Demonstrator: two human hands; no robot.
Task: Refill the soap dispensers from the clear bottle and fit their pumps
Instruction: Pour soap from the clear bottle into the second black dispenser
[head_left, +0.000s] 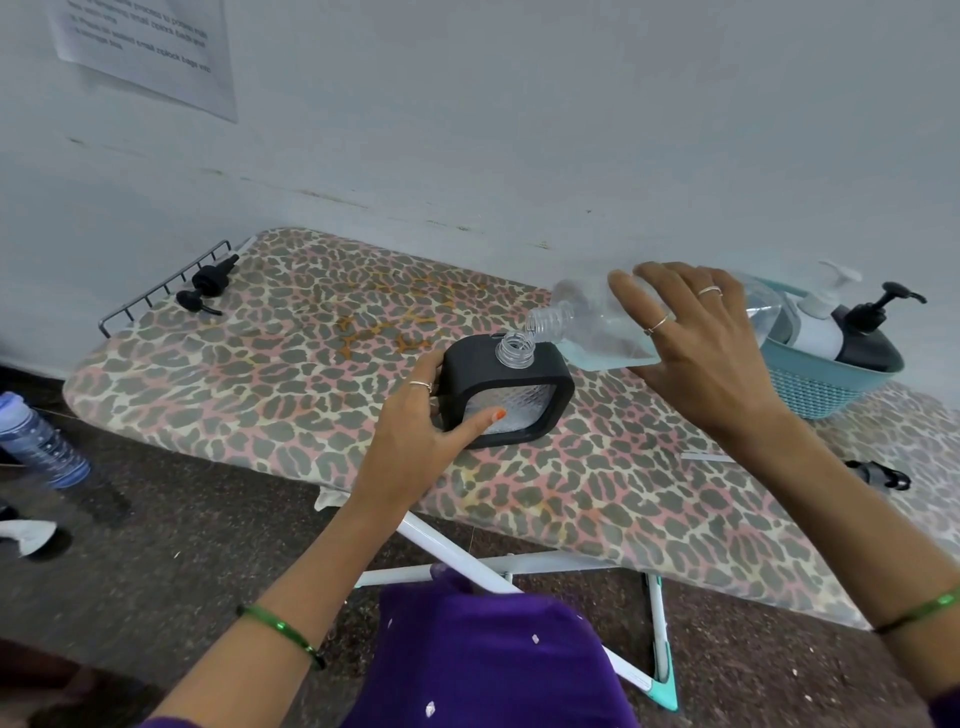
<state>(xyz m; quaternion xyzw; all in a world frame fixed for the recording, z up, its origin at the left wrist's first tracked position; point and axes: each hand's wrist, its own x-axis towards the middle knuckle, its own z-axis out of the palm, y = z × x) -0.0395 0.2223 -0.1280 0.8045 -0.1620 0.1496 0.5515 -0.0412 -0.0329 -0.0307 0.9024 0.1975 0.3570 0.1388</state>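
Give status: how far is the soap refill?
Done, by the look: two pump-fitted dispensers stand in the teal plastic basket. In hand: right hand tilts the clear bottle into the black square dispenser, steadied by the left hand. Left: finish filling, then fit a loose black pump.

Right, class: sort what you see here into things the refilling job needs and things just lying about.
Job: tilted clear plastic bottle in right hand; black square dispenser steadied by left hand; two loose black pumps.

Lying about: blue bottle on floor; paper notice on wall.
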